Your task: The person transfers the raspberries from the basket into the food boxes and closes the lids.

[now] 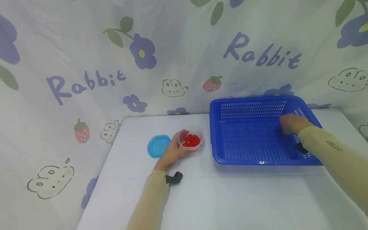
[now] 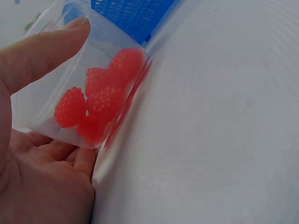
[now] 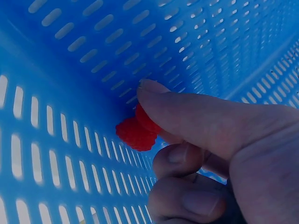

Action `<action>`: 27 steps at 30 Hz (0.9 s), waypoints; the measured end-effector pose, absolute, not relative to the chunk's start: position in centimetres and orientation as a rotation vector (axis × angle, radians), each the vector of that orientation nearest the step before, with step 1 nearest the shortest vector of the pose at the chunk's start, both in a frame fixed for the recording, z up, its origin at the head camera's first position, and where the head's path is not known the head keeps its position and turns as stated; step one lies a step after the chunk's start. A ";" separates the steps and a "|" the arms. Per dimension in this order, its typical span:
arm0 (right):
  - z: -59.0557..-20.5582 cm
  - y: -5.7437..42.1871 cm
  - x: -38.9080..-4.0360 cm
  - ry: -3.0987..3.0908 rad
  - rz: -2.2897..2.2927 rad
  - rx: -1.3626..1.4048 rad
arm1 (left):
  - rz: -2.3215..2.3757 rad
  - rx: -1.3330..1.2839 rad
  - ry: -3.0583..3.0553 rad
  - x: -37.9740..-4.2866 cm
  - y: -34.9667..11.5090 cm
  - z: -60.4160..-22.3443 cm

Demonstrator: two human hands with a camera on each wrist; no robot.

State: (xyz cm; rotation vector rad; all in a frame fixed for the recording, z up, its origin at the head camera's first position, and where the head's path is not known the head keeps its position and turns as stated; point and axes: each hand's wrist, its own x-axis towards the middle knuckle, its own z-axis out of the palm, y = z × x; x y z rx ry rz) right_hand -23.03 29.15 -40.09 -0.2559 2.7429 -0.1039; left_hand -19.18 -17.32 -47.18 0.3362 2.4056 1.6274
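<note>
In the head view my left hand [image 1: 171,149] holds a clear plastic container [image 1: 198,130] on the white table, with several red raspberries [image 1: 191,141] inside. The left wrist view shows the thumb [image 2: 51,55] along the container's side and the other fingers around its lower part. My right hand [image 1: 294,123] is down inside the blue basket [image 1: 244,140], near its right wall. Close up in the right wrist view, thumb and fingers pinch a raspberry [image 3: 146,118]. A second raspberry [image 3: 135,135] touches it; whether that one is also gripped is unclear.
A light blue lid [image 1: 158,145] lies on the table [image 1: 230,198] just left of the container. The basket has slotted walls and stands at the back right. Behind the table hangs a patterned curtain [image 1: 184,57].
</note>
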 end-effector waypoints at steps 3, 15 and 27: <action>-40.0 29.1 -23.1 2.743 -0.104 -0.251 | 1.621 0.334 2.412 -19.1 -17.3 -47.1; -39.3 29.9 -23.4 2.704 -0.311 -0.351 | 1.609 0.310 2.418 -19.1 -17.3 -47.0; -38.6 28.4 -22.7 2.814 -0.333 -0.517 | 1.629 0.319 2.407 -19.1 -17.4 -47.1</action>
